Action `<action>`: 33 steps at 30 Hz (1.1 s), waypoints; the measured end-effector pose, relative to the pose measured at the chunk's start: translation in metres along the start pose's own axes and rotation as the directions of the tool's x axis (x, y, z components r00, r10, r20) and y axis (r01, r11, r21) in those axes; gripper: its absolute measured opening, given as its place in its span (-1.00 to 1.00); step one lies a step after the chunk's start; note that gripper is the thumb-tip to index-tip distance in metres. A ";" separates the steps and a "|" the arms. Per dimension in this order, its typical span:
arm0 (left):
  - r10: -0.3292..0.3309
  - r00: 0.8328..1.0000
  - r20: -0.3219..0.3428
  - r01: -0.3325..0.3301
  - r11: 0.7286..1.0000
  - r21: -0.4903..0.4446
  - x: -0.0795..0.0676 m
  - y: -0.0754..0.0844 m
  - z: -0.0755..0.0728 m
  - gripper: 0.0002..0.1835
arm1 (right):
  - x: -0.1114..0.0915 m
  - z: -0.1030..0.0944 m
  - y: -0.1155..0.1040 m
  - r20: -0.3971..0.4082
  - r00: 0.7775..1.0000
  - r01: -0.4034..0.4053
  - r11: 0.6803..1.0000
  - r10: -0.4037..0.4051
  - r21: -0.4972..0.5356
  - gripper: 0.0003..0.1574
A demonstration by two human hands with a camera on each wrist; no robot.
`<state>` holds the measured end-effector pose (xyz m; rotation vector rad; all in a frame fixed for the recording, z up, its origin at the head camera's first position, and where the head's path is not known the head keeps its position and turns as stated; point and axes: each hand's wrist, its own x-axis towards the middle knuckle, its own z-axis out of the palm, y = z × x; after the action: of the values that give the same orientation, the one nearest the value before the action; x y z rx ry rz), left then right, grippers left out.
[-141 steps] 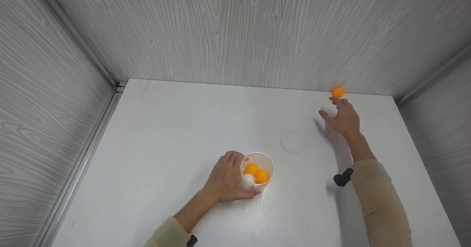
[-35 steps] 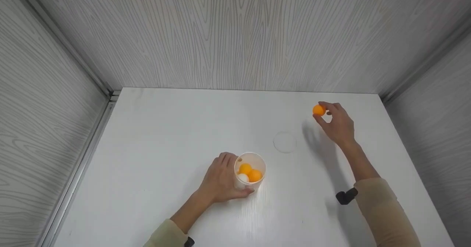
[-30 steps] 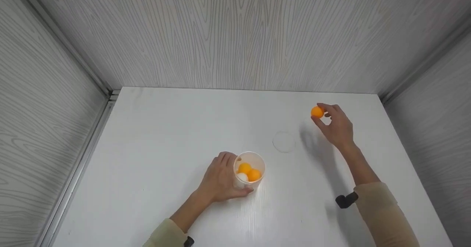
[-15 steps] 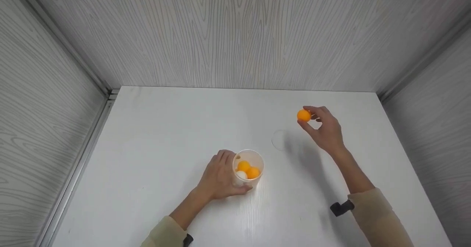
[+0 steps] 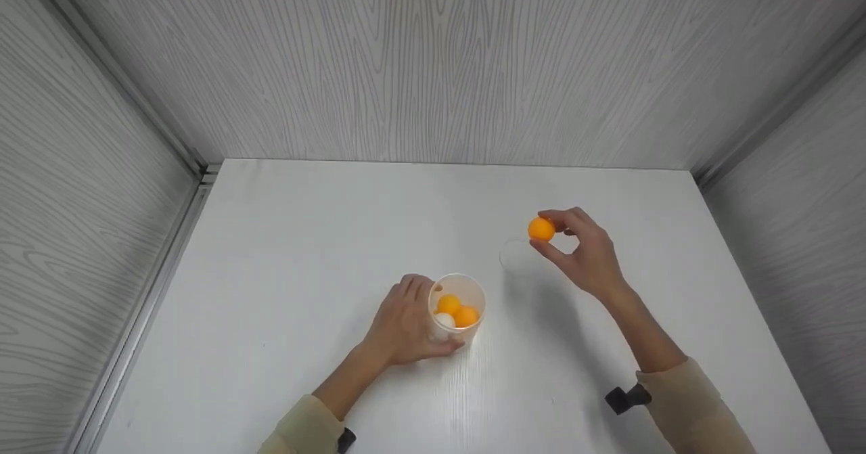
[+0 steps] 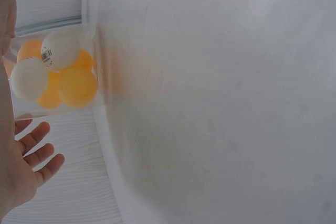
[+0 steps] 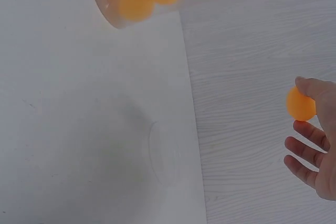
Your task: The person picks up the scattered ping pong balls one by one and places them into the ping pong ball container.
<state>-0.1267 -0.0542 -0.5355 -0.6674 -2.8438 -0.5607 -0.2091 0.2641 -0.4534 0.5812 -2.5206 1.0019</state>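
Note:
My left hand [image 5: 404, 322] grips a clear plastic container [image 5: 475, 291] that stands upright on the table. Inside it are several ping-pong balls, orange and white; the left wrist view shows white balls [image 6: 29, 78] among orange ones [image 6: 77, 86]. Between thumb and index finger, my right hand [image 5: 586, 254] pinches an orange ping-pong ball [image 5: 540, 229], held above the table to the right of and beyond the container. In the right wrist view the same ball [image 7: 301, 104] sits at the fingertips, the other fingers spread apart.
A thin transparent round lid [image 5: 504, 256] lies flat on the white table [image 5: 325, 237], partly under the right hand's shadow. Grey wood-grain panels wall the table at the back [image 5: 433, 68], left [image 5: 81, 203] and right [image 5: 798, 190].
From near the back panel at the right, the right hand has taken hold of the orange ball and carried it left and nearer. The left hand stays on the container.

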 end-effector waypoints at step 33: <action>0.011 1.000 0.002 -0.011 1.000 -0.002 -0.001 -0.001 0.000 -0.04 | -0.022 0.021 -0.068 0.115 0.974 0.179 0.972 -0.197 0.153 -0.47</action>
<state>-0.1266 -0.0557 -0.5356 -0.6834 -2.8400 -0.5609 -0.1608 0.2092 -0.4402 0.9375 -2.4597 1.1089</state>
